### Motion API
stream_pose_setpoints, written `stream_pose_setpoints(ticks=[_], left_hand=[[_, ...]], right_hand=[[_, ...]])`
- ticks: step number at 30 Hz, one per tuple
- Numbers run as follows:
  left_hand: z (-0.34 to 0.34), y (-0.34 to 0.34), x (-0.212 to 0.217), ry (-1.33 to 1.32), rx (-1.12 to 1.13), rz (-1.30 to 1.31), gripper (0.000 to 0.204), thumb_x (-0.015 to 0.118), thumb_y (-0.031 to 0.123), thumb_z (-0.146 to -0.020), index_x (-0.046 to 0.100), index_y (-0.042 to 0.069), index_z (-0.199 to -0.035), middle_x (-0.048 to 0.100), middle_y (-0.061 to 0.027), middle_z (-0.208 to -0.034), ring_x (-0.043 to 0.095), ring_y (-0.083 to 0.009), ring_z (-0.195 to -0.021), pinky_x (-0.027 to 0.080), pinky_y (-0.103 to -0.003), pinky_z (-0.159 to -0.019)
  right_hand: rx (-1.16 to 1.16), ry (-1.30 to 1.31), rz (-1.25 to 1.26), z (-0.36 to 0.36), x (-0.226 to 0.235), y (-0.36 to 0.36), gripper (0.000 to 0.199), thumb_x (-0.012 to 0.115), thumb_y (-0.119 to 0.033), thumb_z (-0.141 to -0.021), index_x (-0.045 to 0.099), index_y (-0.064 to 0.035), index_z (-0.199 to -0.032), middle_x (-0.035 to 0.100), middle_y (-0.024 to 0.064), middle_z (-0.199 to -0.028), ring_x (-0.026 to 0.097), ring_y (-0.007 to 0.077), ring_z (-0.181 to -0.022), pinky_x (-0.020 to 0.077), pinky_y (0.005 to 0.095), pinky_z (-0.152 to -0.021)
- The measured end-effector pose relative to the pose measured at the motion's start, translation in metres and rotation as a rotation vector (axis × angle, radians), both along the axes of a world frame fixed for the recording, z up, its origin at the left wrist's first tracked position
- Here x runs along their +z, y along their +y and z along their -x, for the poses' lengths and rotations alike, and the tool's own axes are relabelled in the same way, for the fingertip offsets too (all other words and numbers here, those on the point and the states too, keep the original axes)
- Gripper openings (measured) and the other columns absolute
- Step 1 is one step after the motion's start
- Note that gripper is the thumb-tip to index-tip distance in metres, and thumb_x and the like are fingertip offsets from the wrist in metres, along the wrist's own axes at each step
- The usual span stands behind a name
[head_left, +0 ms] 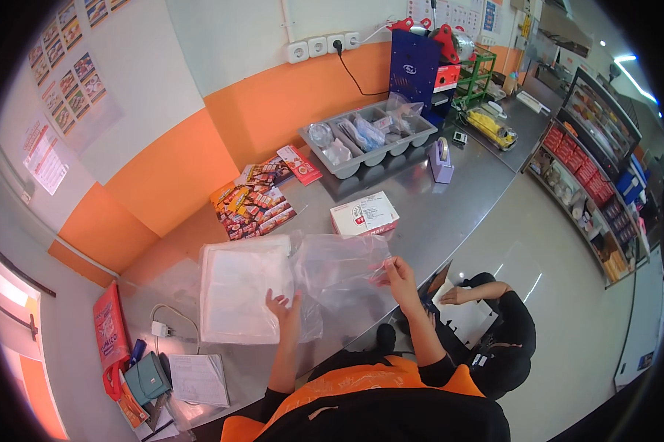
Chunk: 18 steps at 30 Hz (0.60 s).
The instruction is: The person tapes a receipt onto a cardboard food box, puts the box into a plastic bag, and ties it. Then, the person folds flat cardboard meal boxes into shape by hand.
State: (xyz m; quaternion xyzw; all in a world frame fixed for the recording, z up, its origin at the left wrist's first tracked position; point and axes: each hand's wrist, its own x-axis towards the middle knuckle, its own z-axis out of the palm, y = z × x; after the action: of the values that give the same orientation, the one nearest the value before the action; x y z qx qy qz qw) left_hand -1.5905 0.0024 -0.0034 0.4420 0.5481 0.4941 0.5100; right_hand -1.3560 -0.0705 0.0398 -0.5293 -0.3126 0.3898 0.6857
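A flat white stack (243,291), apparently sheets wrapped in clear plastic, lies on the steel counter in front of me. My left hand (282,306) is at its right edge, fingers spread; whether it touches the plastic I cannot tell. A clear plastic bag (339,259) stretches to the right of the stack. Its right end is pinched between the fingers of my right hand (398,278). Whether this bag and the stack's wrapping are one piece is unclear. Just beyond the bag sits a small white-and-red box (364,214).
Colourful leaflets (252,210) and a grey compartment tray (361,158) line the wall. Past them stand a purple tape dispenser (442,163) and a blue machine (413,77). A teal wallet (148,379) and papers (198,379) lie at left. Right of the counter, a person (505,331) crouches low.
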Motion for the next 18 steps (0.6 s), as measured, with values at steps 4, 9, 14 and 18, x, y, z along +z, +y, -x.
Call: stream_pose_setpoints(ticks=[4, 9, 14, 18], left_hand=[[-0.010, 0.007, -0.043, -0.042, -0.202, 0.192, 0.074, 0.058, 0.039, -0.079, 0.016, 0.005, -0.130, 0.030, -0.0156, -0.122, 0.034, -0.0260, -0.114, 0.030, -0.036, -0.093], [-0.040, -0.002, -0.042, -1.213, -0.675, 1.022, 0.073, 0.035, 0.060, -0.081, 0.019, 0.012, -0.134, 0.026, -0.0157, -0.134, 0.027, -0.0279, -0.124, 0.022, -0.041, -0.102], [-0.061, -0.020, -0.040, -1.109, -0.907, 0.471, 0.070, 0.036, 0.058, -0.081, 0.022, 0.014, -0.133, 0.028, -0.0125, -0.133, 0.029, -0.0271, -0.122, 0.022, -0.040, -0.101], [-0.053, -0.003, -0.023, -1.151, -0.788, 0.389, 0.060, 0.040, 0.052, -0.081, 0.031, 0.014, -0.127, 0.040, -0.0098, -0.122, 0.038, -0.0236, -0.113, 0.030, -0.039, -0.095]], right_hand=[[0.045, 0.007, 0.188, -0.012, 0.003, -0.003, 0.021, 0.039, -0.025, -0.091, 0.049, -0.0067, -0.090, 0.062, 0.0071, -0.084, 0.050, 0.0072, -0.053, 0.0421, 0.0198, -0.050], [0.311, 0.148, -0.023, 0.036, 0.016, 0.002, 0.024, 0.042, -0.027, -0.089, 0.053, -0.0064, -0.095, 0.057, 0.0028, -0.076, 0.049, 0.0079, -0.068, 0.0392, 0.0211, -0.060], [0.525, 0.470, 0.083, 0.107, 0.053, -0.006, 0.038, 0.039, -0.030, -0.090, 0.043, -0.0102, -0.122, 0.048, 0.0049, -0.112, 0.048, 0.0144, -0.094, 0.0396, 0.0286, -0.083], [0.486, 0.742, 0.098, 0.078, 0.056, -0.019, 0.040, 0.037, -0.026, -0.090, 0.037, -0.0071, -0.125, 0.045, 0.0110, -0.121, 0.054, 0.0190, -0.093, 0.0479, 0.0301, -0.071]])
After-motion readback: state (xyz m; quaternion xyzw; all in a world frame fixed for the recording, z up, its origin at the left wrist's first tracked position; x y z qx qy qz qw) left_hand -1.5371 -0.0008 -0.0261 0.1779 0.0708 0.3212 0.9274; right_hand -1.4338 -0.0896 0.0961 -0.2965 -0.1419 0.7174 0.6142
